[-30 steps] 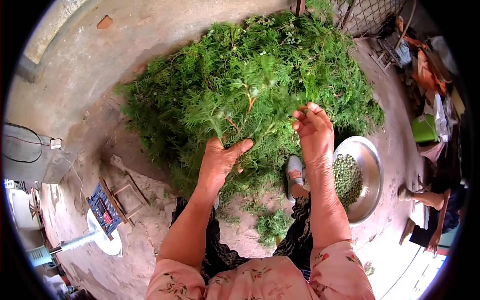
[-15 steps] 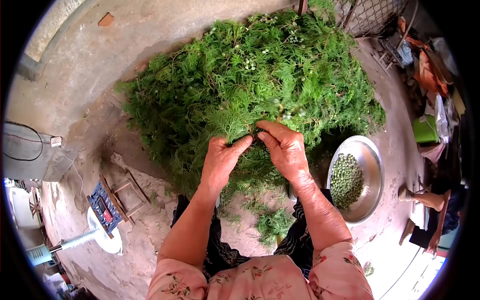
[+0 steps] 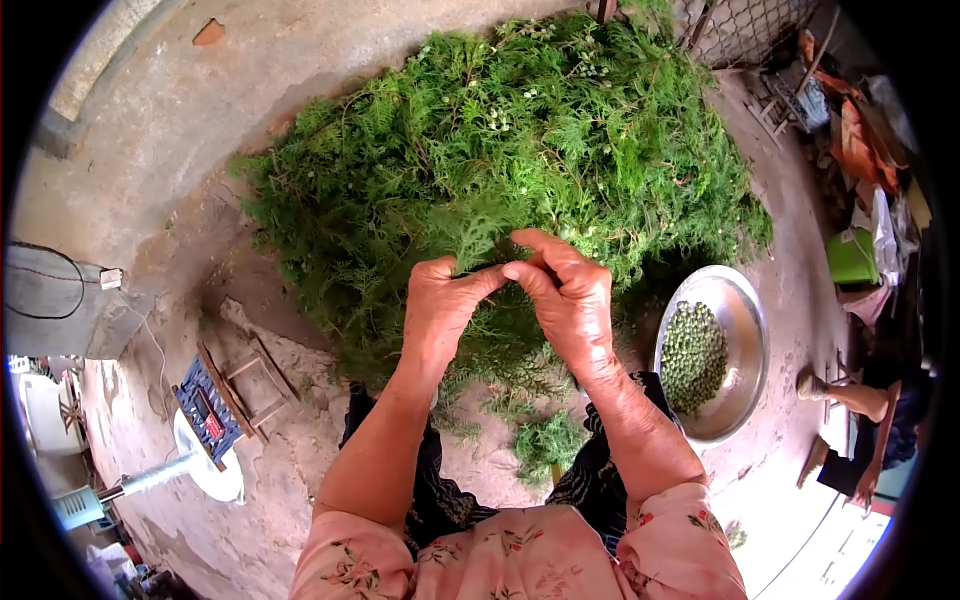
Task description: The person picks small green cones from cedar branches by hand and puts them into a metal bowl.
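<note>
My left hand (image 3: 443,303) is closed on a leafy green sprig (image 3: 468,232) that sticks up above its fingers. Touching its thumb tip is the thumb of my right hand (image 3: 572,298), whose fingers are pinched on something too small to make out. Behind both hands spreads a big heap of green branches (image 3: 400,150) dotted with pale round cones. To the right of my right arm, a wide metal basin (image 3: 741,375) holds many small green cones (image 3: 693,358).
A small wooden stool (image 3: 262,385) and a fan (image 3: 205,470) are at the lower left. Another person's leg (image 3: 860,402) shows at the right. Bags and a green container (image 3: 850,257) lie at the right edge. Small clippings (image 3: 548,445) lie between my feet.
My right hand has moved left, from beside the basin to meet my left hand, and its fingers have closed. The sprig in my left hand now shows less spread above the fingers.
</note>
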A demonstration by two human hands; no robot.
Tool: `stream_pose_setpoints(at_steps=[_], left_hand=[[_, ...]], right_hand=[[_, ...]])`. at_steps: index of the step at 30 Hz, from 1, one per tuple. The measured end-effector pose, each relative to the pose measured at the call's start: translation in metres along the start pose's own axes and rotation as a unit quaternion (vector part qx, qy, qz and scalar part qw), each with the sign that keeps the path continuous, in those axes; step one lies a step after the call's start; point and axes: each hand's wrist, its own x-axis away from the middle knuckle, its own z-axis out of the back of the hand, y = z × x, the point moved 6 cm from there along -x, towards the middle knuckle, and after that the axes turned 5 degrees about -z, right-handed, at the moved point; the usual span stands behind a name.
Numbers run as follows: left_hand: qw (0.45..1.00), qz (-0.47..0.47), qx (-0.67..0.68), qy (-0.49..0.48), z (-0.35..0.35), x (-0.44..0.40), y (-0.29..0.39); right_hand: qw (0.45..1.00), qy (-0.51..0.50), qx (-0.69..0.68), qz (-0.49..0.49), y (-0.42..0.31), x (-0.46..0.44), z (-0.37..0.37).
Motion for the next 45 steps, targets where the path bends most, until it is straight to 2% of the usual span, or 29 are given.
stream_pose_setpoints(at_steps=[1, 2, 4, 6, 9, 12, 14, 15, 16, 18, 19, 22, 25, 28, 29, 31, 34, 36, 38, 41, 45], left_hand=[[1.0, -0.01, -0.002, 0.001, -0.002, 0.001, 0.003], [1.0, -0.009, -0.002, 0.0, -0.001, 0.001, -0.001], [0.986, -0.052, -0.156, -0.026, 0.002, -0.001, -0.005], [0.988, -0.056, -0.139, -0.028, 0.001, 0.0, -0.002], [0.979, -0.032, -0.193, -0.055, -0.001, 0.001, -0.003], [0.977, -0.059, -0.199, -0.058, -0.003, 0.004, 0.005], [0.974, -0.037, -0.209, -0.08, -0.004, 0.005, 0.007], [0.974, -0.037, -0.209, -0.079, -0.003, 0.004, 0.005], [0.982, 0.0, -0.17, -0.084, -0.001, 0.002, -0.002], [0.987, 0.035, -0.13, -0.089, 0.002, 0.001, -0.007], [0.988, 0.033, -0.11, -0.1, 0.001, 0.001, -0.005], [0.987, 0.032, -0.1, -0.119, 0.0, 0.002, -0.003], [0.988, 0.043, -0.077, -0.126, 0.0, 0.002, -0.006], [0.995, 0.047, -0.006, -0.089, 0.0, 0.003, -0.002], [0.995, 0.055, 0.024, -0.083, 0.0, 0.003, -0.001], [0.994, 0.064, 0.054, -0.076, 0.0, 0.002, -0.001], [0.993, 0.072, 0.038, -0.081, 0.002, 0.001, -0.003], [0.994, 0.081, 0.021, -0.075, 0.002, 0.002, -0.004], [0.994, 0.078, 0.022, -0.078, 0.001, 0.002, -0.001], [0.995, 0.07, 0.011, -0.074, 0.0, 0.003, -0.002], [0.996, 0.051, 0.0, -0.072, 0.0, 0.003, 0.001]], right_hand=[[0.999, 0.004, 0.009, 0.052, 0.005, -0.001, -0.003], [0.999, 0.005, 0.01, 0.051, 0.006, -0.002, -0.002], [0.997, -0.014, 0.041, 0.062, 0.004, -0.003, -0.006], [0.996, -0.014, 0.052, 0.072, 0.003, -0.004, -0.005], [0.996, -0.015, 0.051, 0.072, 0.006, -0.005, -0.005], [0.996, -0.036, 0.033, 0.069, 0.008, -0.005, -0.006], [0.998, -0.041, -0.042, 0.016, 0.014, -0.007, -0.004], [0.996, -0.034, -0.077, 0.032, 0.014, -0.007, -0.005], [0.996, -0.034, -0.077, 0.032, 0.013, -0.007, -0.004], [0.955, -0.048, -0.245, -0.157, 0.029, -0.004, -0.008], [0.956, -0.048, -0.245, -0.156, 0.03, -0.004, -0.007], [0.906, -0.016, -0.345, -0.245, 0.045, 0.002, -0.01], [0.912, 0.062, -0.311, -0.259, 0.048, -0.01, 0.011], [0.867, 0.014, -0.408, -0.285, 0.043, -0.011, 0.014], [0.867, 0.014, -0.409, -0.286, 0.041, -0.012, 0.014], [0.826, -0.041, -0.502, -0.251, 0.029, -0.017, 0.008], [0.848, -0.056, -0.473, -0.233, 0.039, -0.017, 0.01], [0.907, -0.023, -0.351, -0.233, 0.042, -0.015, 0.009], [0.924, -0.054, -0.288, -0.246, 0.039, -0.011, 0.007], [0.928, -0.082, -0.246, -0.268, 0.041, -0.01, 0.001], [0.912, -0.129, -0.263, -0.286, 0.037, -0.011, 0.0]])
